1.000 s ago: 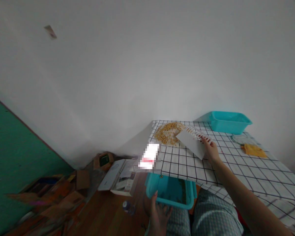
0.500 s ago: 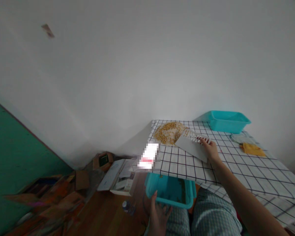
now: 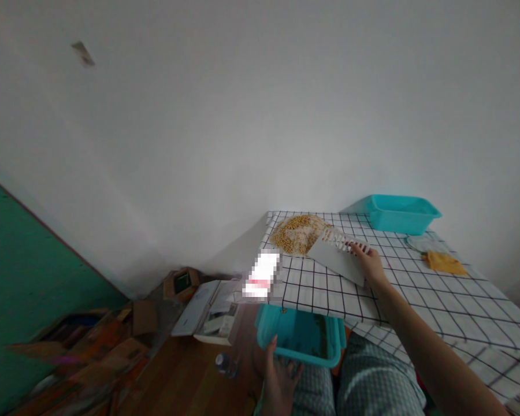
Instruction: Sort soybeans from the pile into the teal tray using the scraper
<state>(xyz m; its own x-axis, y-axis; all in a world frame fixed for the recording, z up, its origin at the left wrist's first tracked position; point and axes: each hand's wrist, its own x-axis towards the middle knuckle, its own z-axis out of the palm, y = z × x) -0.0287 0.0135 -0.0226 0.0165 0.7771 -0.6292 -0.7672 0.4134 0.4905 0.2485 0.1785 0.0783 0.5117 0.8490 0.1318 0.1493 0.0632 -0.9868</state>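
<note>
My right hand (image 3: pixel 370 263) grips a flat white slotted scraper (image 3: pixel 337 253) on the checked tablecloth (image 3: pixel 416 289), its far edge touching a pile of yellow-brown grains (image 3: pixel 298 233) at the table's far left corner. Below the table's near edge a turquoise tub (image 3: pixel 301 336) sits on my lap. My left hand (image 3: pixel 278 378) rests against the tub's near left rim, fingers curled on it.
A second turquoise tub (image 3: pixel 401 212) stands at the back of the table by the white wall. A yellow cloth (image 3: pixel 445 263) and a clear lid lie to its right. Cardboard boxes (image 3: pixel 112 341), a white box and a bottle (image 3: pixel 225 364) litter the wooden floor at left.
The scraper has dropped from a tilted, lifted pose to lie lower on the cloth and has slid a little toward the grain pile. My left hand has stayed put.
</note>
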